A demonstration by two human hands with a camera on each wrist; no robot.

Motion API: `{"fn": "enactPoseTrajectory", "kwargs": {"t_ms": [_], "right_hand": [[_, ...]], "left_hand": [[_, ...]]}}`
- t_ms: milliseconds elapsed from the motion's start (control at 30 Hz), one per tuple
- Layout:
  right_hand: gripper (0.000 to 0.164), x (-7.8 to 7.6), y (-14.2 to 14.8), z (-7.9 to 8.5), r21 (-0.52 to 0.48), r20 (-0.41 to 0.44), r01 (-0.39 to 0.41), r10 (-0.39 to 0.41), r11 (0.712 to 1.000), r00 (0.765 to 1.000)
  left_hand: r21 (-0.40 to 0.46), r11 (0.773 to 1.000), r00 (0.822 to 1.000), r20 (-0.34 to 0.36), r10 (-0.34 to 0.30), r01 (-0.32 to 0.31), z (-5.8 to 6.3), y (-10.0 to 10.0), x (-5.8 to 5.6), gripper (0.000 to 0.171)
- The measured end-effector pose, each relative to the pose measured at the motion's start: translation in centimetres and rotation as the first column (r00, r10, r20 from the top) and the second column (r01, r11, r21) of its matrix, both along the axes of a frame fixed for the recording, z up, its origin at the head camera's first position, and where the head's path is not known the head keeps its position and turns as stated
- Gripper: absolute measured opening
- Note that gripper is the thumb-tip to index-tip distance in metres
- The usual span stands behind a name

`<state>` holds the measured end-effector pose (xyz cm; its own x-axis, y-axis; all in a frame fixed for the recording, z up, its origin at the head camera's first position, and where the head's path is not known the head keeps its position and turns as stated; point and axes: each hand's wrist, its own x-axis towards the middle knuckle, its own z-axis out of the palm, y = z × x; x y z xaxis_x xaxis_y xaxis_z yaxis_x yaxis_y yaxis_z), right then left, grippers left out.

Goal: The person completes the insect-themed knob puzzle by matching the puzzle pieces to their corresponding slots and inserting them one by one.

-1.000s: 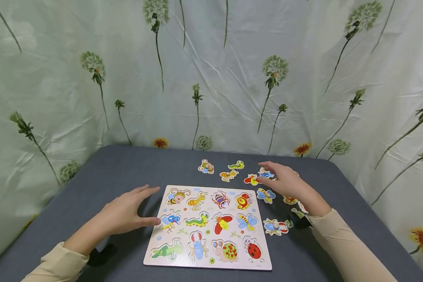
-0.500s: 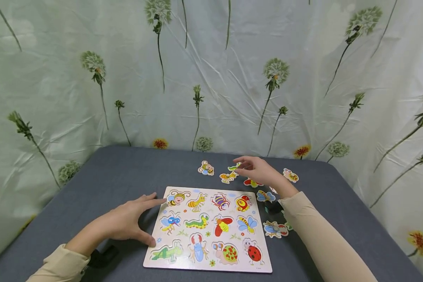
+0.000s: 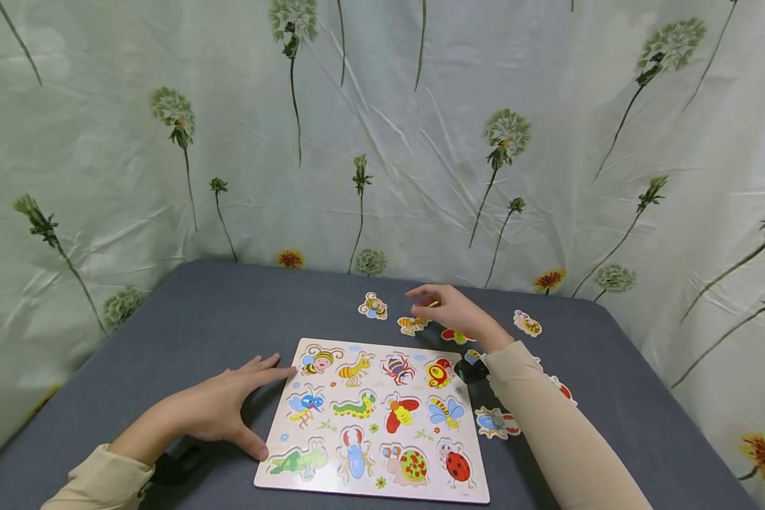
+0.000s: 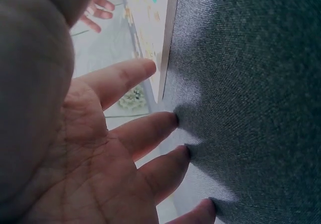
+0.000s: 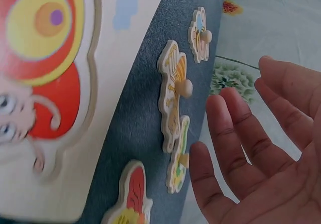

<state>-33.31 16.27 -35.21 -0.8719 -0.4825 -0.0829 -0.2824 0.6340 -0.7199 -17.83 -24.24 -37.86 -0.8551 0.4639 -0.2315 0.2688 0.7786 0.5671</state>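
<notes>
A pale wooden puzzle board with several insect pictures in recesses lies at the front of the table. My left hand is spread at its left side, thumb and forefinger at the edge; in the left wrist view other fingertips rest on the cloth. Above the loose ant piece hovers my right hand, fingers bent loosely. The right wrist view shows that palm with nothing in it, apart from the ant's wooden knob. Close to its fingers lies a caterpillar piece, mostly hidden in the head view.
Left of the ant lies a bee piece. A red-winged piece and a blue beetle piece are right of the board, with others partly under the right sleeve. Farther right sits a snail piece. A flowered curtain hangs behind the table.
My right hand has moved left from the right-hand pieces to above the ant and caterpillar. My left hand has slid slightly toward me, its thumb now lower along the board's left edge.
</notes>
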Motion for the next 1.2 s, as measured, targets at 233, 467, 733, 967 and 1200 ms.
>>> {"fn": "enactPoseTrajectory", "kwargs": {"t_ms": [233,467,733,967,1200], "right_hand": [[0.042,-1.3,-1.1,-0.3,-0.023,0.006,0.011,-0.011,1.0,1.0],[0.039,-2.3,-2.5,-0.5,-0.045,0.044,0.028,-0.026,0.999,0.999],[0.034,-3.1,-4.1,-1.4,-0.069,0.064,0.026,-0.021,0.997,0.998],[0.031,-3.3,-5.3,-1.7,-0.081,0.068,0.058,-0.053,0.995,0.996],[0.029,-4.0,-5.8,-2.6,-0.058,0.079,0.088,-0.083,0.994,0.993]], "left_hand": [[0.025,0.999,0.999,-0.015,-0.041,0.042,0.0,0.1,0.0,0.119],[0.021,0.999,0.999,-0.024,-0.04,0.041,-0.2,0.2,-0.1,0.127],[0.016,0.999,0.999,-0.022,-0.033,0.033,-0.2,-0.4,0.2,0.129],[0.026,0.999,0.999,-0.019,-0.031,0.032,-0.3,-0.7,0.2,0.128],[0.032,0.999,1.0,-0.003,-0.03,0.03,-0.5,-0.5,0.2,0.126]]}}
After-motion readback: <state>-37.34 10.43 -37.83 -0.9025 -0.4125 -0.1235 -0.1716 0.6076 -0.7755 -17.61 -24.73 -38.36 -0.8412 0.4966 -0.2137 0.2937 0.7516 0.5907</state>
